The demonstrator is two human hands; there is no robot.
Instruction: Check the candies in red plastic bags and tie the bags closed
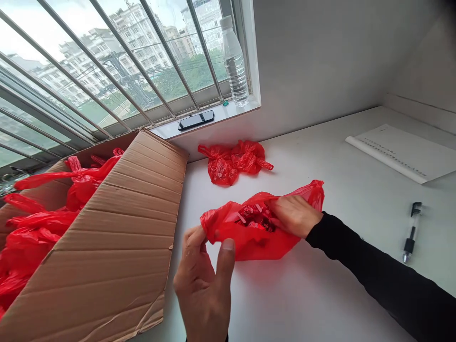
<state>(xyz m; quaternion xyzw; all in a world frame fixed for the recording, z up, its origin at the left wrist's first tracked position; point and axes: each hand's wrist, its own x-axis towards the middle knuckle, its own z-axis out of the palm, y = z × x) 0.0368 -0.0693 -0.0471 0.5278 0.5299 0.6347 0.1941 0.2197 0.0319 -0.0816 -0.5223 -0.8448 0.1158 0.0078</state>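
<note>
A red plastic bag point(263, 247) lies on the white table with its mouth open toward me. Inside it show several small red wrapped packets point(258, 216), their print too small to read. My left hand point(206, 280) has its fingers hooked at the bag's left handle, with the thumb held apart in front. Into the bag's mouth reaches my right hand point(294, 213), its fingertips down among the packets and hidden. Two knotted red bags point(233, 161) rest side by side behind the open one, against the wall.
On the left stands a cardboard box point(117, 242) holding several red bags point(39, 228). A phone point(195, 120) and a water bottle point(235, 66) occupy the windowsill. To the right are a pen point(412, 232) and a partly rolled paper sheet point(406, 152) on the table point(342, 294).
</note>
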